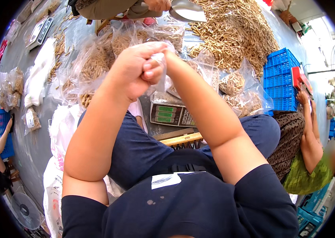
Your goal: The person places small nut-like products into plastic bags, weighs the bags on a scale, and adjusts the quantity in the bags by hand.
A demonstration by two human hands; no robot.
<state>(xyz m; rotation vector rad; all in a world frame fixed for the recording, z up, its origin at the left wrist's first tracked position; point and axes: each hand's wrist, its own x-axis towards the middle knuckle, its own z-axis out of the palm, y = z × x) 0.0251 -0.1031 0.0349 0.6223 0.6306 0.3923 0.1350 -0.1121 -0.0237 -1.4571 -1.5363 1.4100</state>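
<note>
My left hand [139,67] is curled tightly around the gathered plastic of a clear bag [161,71], raised above the floor. My right hand [167,53] meets it at the same plastic; its fingers are mostly hidden behind my left hand and my own wrist. Below and between my forearms sits a digital scale [169,111] with lit green displays and a keypad, partly covered by my right forearm. Clear bags of short tan sticks [94,64] lie just beyond my left hand. More filled bags [233,83] rest right of my right forearm.
A large heap of tan sticks [233,32] spreads ahead, near a co-worker's hand holding a metal scoop [186,11]. A blue plastic crate [280,78] stands at right beside another seated person. White woven sacks [66,131], another scale [39,32] and a fan [25,210] are at left.
</note>
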